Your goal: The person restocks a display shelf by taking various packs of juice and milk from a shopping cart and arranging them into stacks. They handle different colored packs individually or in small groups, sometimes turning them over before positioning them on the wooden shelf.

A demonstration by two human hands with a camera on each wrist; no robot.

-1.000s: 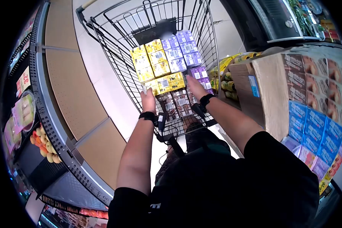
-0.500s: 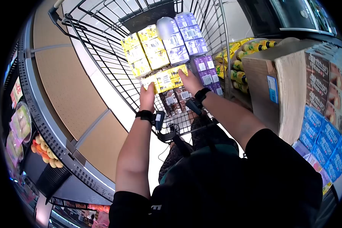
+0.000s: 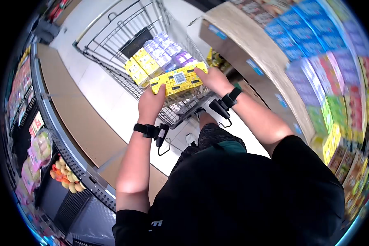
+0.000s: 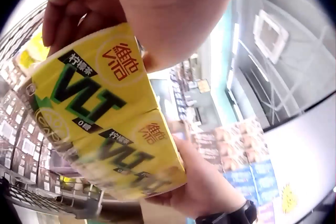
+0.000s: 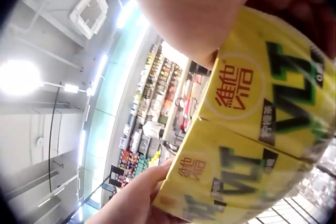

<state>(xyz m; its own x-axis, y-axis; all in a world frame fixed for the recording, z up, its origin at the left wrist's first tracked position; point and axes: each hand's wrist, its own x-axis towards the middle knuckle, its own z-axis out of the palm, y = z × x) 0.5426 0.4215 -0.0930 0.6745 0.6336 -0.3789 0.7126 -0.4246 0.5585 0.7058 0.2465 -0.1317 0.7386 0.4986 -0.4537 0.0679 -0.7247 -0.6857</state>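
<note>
A plastic-wrapped yellow pack of drink cartons (image 3: pixel 179 78) marked VLT is held between both hands, its barcode facing up. My left hand (image 3: pixel 151 103) grips the left end with the thumb on top. The right hand (image 3: pixel 215 80) grips the other end the same way. In the wrist views the printed side of the pack (image 4: pixel 94 103) shows close up, with fingers curled under it. The pack is raised over the near end of a wire shopping cart (image 3: pixel 136 42). Inside the cart are other yellow packs (image 3: pixel 136 70), lilac packs (image 3: pixel 163 50) and a purple pack (image 3: pixel 185 58).
On the left runs a low display ledge (image 3: pixel 76 110) covered with brown board, with bagged fruit (image 3: pixel 67 176) beside it. A tall board-sided stack of drink packs (image 3: pixel 303 24) stands close on the right. Brown carton packs (image 4: pixel 23 142) show in the left wrist view.
The yellow pack has come up out of the cart toward the body, gripped by both hands. The head view has turned right, and the cart now appears farther away.
</note>
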